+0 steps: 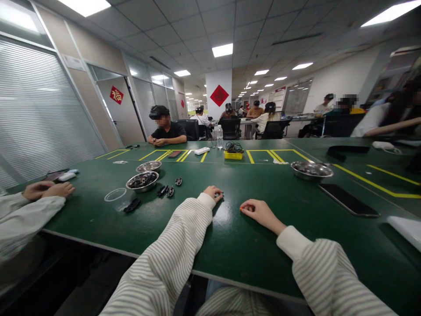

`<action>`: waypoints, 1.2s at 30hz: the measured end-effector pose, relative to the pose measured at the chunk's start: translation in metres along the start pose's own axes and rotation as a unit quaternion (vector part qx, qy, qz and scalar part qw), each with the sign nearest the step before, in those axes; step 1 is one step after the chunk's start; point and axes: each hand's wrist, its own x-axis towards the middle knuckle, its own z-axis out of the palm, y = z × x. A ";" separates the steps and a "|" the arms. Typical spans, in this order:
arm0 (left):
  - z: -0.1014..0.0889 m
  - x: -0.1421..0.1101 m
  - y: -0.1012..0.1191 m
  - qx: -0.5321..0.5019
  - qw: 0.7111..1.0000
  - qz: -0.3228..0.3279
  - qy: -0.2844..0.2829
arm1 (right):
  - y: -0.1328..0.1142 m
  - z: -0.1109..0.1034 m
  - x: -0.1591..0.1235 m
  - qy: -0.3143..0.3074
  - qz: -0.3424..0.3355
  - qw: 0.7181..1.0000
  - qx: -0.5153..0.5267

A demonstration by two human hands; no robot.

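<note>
I have a broad green desk (237, 250) under me, smooth and glossy, so anything small that gets away could skid, even over the near edge. The left sleeve (167, 245) is loose and lies across that edge; a sweep to the left might drag things along with it. Far right, the right bowl (309, 176) is well apart from me and worries me little. The phone (348, 199), right of my right hand (244, 208), could take a knock if that arm swung wide. On the left, the nearer left bowl (144, 188) is heaped with dark pieces, and a bump could spill some. My right hand has its thumb and fingers pinched on an orange bit (241, 209), low over the middle of the desk; too hard a squeeze could shoot it out. My left hand (218, 195) is curled, a dark bit (222, 194) at its fingertips; whether gripped or merely touched, I can't tell. The loose black parts (170, 192) left of it could be scattered by a careless wrist. Both bits are mostly covered by fingers, so I could misjudge their angle.
</note>
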 end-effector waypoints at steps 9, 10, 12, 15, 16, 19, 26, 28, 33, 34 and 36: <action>0.006 -0.022 0.050 -0.074 0.981 0.175 0.027 | -0.013 -0.005 -0.001 0.031 0.027 0.997 0.060; 0.006 -0.023 0.050 -0.076 0.980 0.182 0.030 | -0.014 -0.006 -0.001 0.030 0.028 0.997 0.070; 0.005 -0.023 0.050 -0.080 0.977 0.192 0.036 | -0.013 -0.006 -0.001 0.028 0.028 0.995 0.090; 0.005 -0.024 0.050 -0.085 0.976 0.197 0.047 | -0.011 -0.006 -0.001 0.032 0.031 0.992 0.120; 0.005 -0.024 0.050 -0.086 0.976 0.195 0.050 | -0.011 -0.006 -0.001 0.033 0.033 0.990 0.134; 0.004 -0.025 0.051 -0.090 0.976 0.189 0.057 | -0.010 -0.005 -0.001 0.031 0.043 0.983 0.177; 0.003 -0.026 0.052 -0.091 0.971 0.211 0.064 | -0.010 -0.005 -0.001 0.034 0.049 0.979 0.196; 0.003 -0.026 0.052 -0.086 0.970 0.220 0.062 | -0.011 -0.006 -0.002 0.034 0.042 0.980 0.190; 0.002 -0.026 0.053 -0.079 0.969 0.228 0.054 | -0.009 -0.005 -0.001 0.029 0.034 0.981 0.188; 0.002 -0.027 0.053 -0.079 0.969 0.226 0.055 | -0.009 -0.005 -0.001 0.029 0.037 0.980 0.192; 0.001 -0.027 0.054 -0.084 0.969 0.223 0.060 | -0.008 -0.003 -0.001 0.030 0.045 0.978 0.203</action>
